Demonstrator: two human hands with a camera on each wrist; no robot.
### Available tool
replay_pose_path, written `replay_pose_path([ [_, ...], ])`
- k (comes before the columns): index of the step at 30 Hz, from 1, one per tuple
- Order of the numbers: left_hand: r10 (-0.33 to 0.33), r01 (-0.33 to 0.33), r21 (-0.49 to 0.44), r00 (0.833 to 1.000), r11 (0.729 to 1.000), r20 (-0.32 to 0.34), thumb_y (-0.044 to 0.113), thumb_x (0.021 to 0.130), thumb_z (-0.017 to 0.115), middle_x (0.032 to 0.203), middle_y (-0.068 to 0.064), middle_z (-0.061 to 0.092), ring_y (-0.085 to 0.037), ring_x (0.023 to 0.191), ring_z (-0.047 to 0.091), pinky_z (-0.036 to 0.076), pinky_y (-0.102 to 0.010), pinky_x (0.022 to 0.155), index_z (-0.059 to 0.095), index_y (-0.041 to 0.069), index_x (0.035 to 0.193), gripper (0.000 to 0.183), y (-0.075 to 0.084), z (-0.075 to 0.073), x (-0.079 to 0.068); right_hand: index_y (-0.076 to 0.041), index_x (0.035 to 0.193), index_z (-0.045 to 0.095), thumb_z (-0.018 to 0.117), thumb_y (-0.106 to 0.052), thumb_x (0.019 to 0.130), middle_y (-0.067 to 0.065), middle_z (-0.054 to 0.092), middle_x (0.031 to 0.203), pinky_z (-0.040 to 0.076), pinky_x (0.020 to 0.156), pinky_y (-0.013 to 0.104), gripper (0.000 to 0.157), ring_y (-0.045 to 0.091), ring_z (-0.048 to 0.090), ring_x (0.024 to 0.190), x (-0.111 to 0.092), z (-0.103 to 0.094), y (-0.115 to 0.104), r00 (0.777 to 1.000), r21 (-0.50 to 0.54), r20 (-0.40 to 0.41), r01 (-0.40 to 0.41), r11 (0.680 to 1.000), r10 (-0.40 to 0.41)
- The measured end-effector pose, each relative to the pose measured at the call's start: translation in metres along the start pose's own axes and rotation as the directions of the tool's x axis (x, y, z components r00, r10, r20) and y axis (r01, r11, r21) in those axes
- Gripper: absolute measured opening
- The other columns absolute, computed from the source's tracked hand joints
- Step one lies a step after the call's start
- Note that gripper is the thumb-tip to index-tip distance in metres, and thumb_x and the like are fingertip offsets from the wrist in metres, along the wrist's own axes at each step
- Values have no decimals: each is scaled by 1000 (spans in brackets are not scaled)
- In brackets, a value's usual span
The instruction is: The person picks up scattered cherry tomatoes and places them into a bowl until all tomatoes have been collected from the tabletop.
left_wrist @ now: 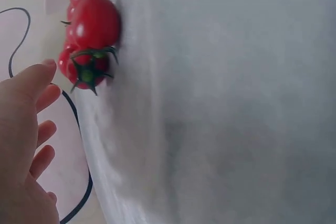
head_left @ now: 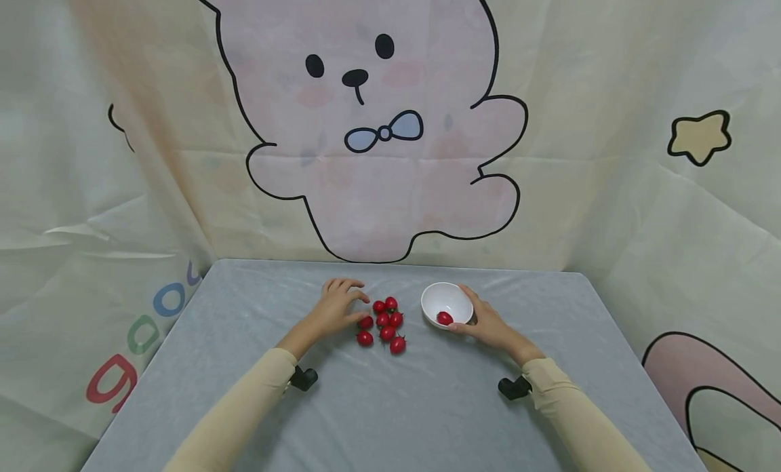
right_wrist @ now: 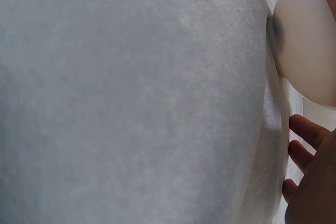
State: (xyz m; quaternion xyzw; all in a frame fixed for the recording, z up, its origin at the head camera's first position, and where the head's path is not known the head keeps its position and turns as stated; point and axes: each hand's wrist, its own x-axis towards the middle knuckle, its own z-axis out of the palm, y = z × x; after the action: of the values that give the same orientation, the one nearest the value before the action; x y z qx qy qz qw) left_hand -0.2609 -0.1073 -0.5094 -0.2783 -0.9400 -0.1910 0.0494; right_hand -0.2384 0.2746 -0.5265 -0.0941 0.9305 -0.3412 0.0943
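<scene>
Several red cherry tomatoes (head_left: 387,333) with green stems lie in a cluster on the grey cloth. Just left of them, my left hand (head_left: 337,308) reaches over the table, fingers loosely bent and apart, gripping nothing. In the left wrist view, its thumb (left_wrist: 32,83) points at the nearest tomato (left_wrist: 89,72). A white bowl (head_left: 436,296) stands right of the cluster with one cherry tomato (head_left: 445,318) inside. My right hand (head_left: 488,325) holds the bowl by its right side, thumb at the near rim. Its lower fingers (right_wrist: 307,129) spread beside the bowl in the right wrist view.
A grey cloth (head_left: 427,411) covers the table, whose back edge meets a curtain (head_left: 549,207) printed with a bear. Printed curtains also hang at both sides. A black wrist mount (head_left: 303,378) sits on the left wrist, another mount (head_left: 514,388) on the right.
</scene>
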Motion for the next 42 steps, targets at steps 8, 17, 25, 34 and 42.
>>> replay_pose_path([
  [8, 41, -41, 13, 999, 999, 23, 41, 88, 72, 140, -6, 55, -33, 133, 45, 24, -62, 112, 71, 23, 109, 27, -5, 3, -11, -31, 158, 13, 78, -57, 77, 22, 37, 151, 36, 106, 65, 107, 41, 41, 136, 0, 1, 2, 1000, 6, -10, 12, 1000, -12],
  [17, 25, -25, -2, 998, 1000, 62, 46, 91, 68, 141, -5, 54, -31, 134, 43, 23, -62, 114, 70, 24, 111, 30, -5, 2, -19, -30, 158, 13, 78, -57, 77, 21, 38, 152, 37, 105, 64, 107, 40, 41, 135, -1, 1, 2, 1000, -8, -12, 19, 1000, -19],
  [25, -1, 1, 5, 996, 1000, 95, 45, 91, 68, 142, -4, 53, -30, 136, 41, 24, -62, 114, 68, 24, 117, 33, -4, 4, -20, -30, 158, 13, 78, -57, 77, 21, 37, 152, 36, 105, 65, 107, 40, 40, 136, -1, 0, -1, 1000, 7, -9, 15, 1000, -15],
  [34, 3, -3, -3, 993, 1000, 120, 42, 93, 67, 142, -5, 52, -30, 136, 41, 23, -61, 114, 67, 24, 121, 33, -2, 7, -15, -30, 158, 12, 77, -59, 76, 21, 37, 152, 38, 104, 64, 109, 40, 40, 135, 1, 1, 1, 1000, 1, -7, 3, 1000, -3],
  [42, -14, 12, 15, 990, 1000, 141, 41, 93, 66, 141, -6, 53, -32, 135, 41, 23, -61, 113, 66, 23, 121, 34, -3, 12, -12, -33, 158, 11, 77, -60, 76, 21, 38, 151, 38, 104, 64, 109, 40, 41, 135, 0, 0, 0, 1000, 7, 1, -13, 1000, 13],
])
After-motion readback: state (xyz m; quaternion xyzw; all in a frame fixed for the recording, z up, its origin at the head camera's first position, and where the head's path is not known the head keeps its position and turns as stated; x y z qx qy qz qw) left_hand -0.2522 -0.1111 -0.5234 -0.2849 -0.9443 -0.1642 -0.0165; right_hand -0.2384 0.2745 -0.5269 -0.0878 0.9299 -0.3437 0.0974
